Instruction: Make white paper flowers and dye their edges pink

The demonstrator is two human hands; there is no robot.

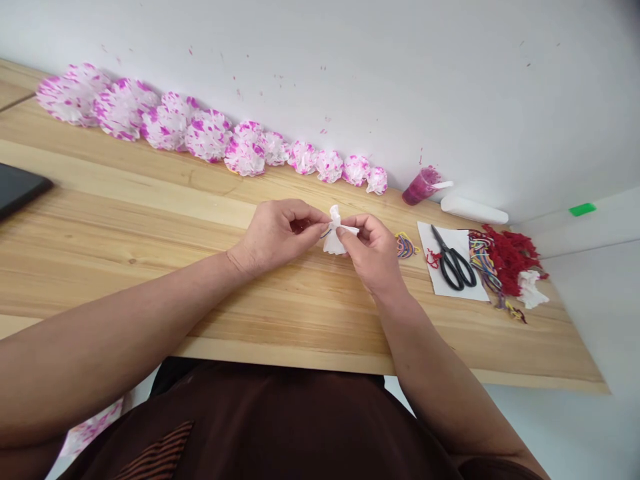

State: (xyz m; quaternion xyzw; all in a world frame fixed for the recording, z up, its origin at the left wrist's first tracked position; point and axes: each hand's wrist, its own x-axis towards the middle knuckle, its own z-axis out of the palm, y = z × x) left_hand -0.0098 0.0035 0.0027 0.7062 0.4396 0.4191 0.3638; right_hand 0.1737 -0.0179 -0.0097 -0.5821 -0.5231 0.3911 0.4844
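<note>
Both hands meet over the middle of the wooden table (150, 227). Between them is a small folded piece of white tissue paper (334, 233), pinched at its waist so that it fans out above and below. My left hand (277, 235) is closed, its fingertips pinching the paper from the left. From the right, my right hand (373, 252) is closed on the same paper, thumb and forefinger gripping its edge. A thin dark band seems to run round the paper's middle, too small to make out.
A row of white-and-pink tissue flowers (210, 133) lines the wall. At the right lie black scissors (453, 263) on a white sheet, rubber bands (406, 245), red yarn (510, 257), a pink cup (421, 187) and a white tube (473, 209). A dark tablet (17, 190) sits far left.
</note>
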